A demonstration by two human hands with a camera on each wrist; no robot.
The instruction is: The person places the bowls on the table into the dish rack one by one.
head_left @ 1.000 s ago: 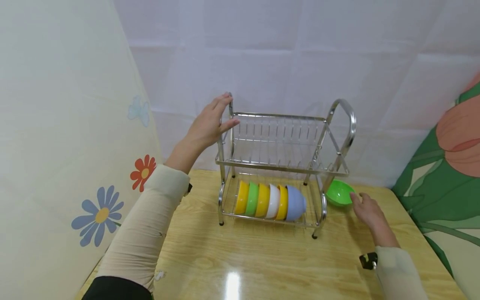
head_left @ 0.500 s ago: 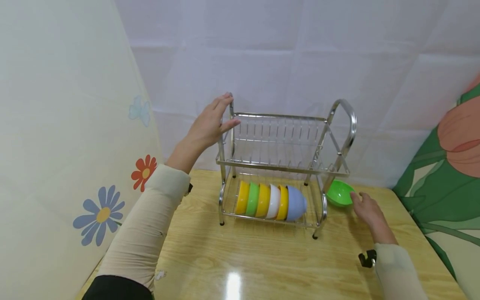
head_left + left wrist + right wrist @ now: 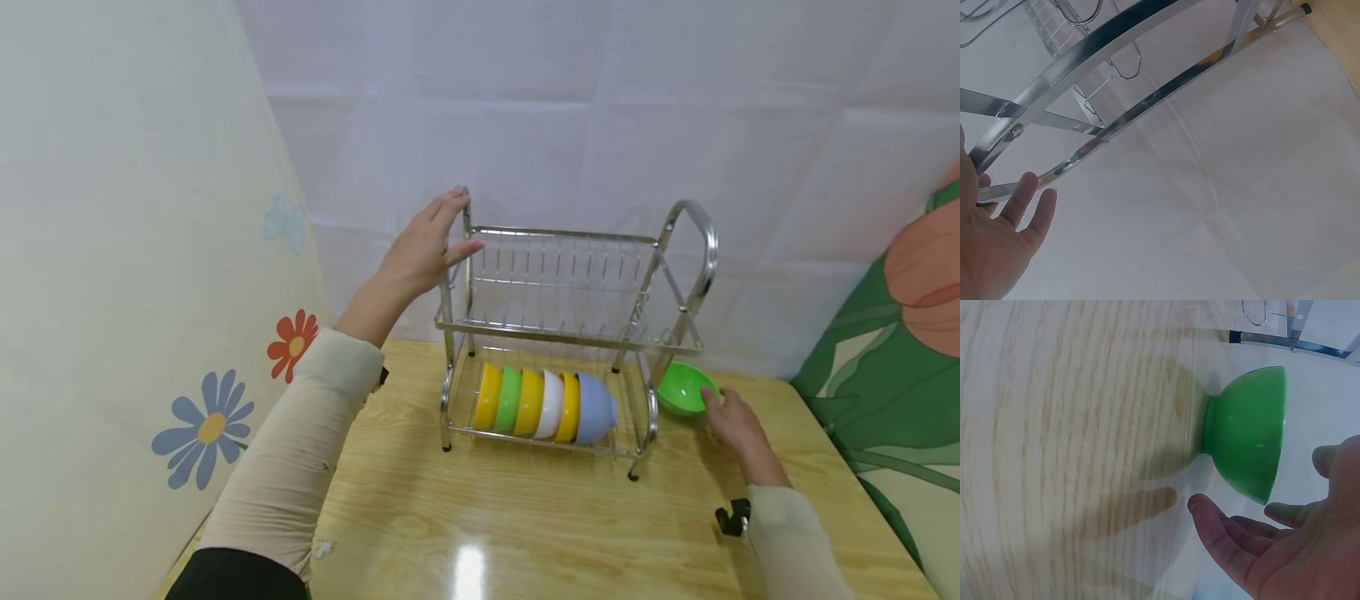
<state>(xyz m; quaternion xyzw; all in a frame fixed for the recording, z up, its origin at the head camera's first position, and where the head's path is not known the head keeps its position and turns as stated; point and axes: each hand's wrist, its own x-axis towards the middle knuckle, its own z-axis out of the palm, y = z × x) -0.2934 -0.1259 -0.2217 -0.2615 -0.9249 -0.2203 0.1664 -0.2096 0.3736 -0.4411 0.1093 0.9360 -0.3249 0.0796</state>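
Note:
A two-tier chrome dish rack (image 3: pixel 540 335) stands on the table. At the top of its left side frame rests my left hand (image 3: pixel 420 246), fingers extended over the bar and thumb spread inward. The left wrist view shows that hand (image 3: pixel 1000 240) with the curved bar running in past its fingers. A green bowl (image 3: pixel 681 388) sits upright to the right of the rack. My right hand (image 3: pixel 735 421) reaches to the bowl's right rim. In the right wrist view its fingers (image 3: pixel 1216 531) are spread and relaxed, with one fingertip right at the bowl's rim.
On the lower tier several bowls stand on edge in a row: yellow, green (image 3: pixel 507 400), white (image 3: pixel 550 404) and a blue one (image 3: pixel 595 408) at the right end. The upper tier (image 3: pixel 555 287) has wire slots. A white cloth wall (image 3: pixel 525 108) stands behind the wooden table (image 3: pixel 420 508).
My right hand has come slightly closer to the green bowl's rim. The left hand stays on the rack, and the head view has shifted a little.

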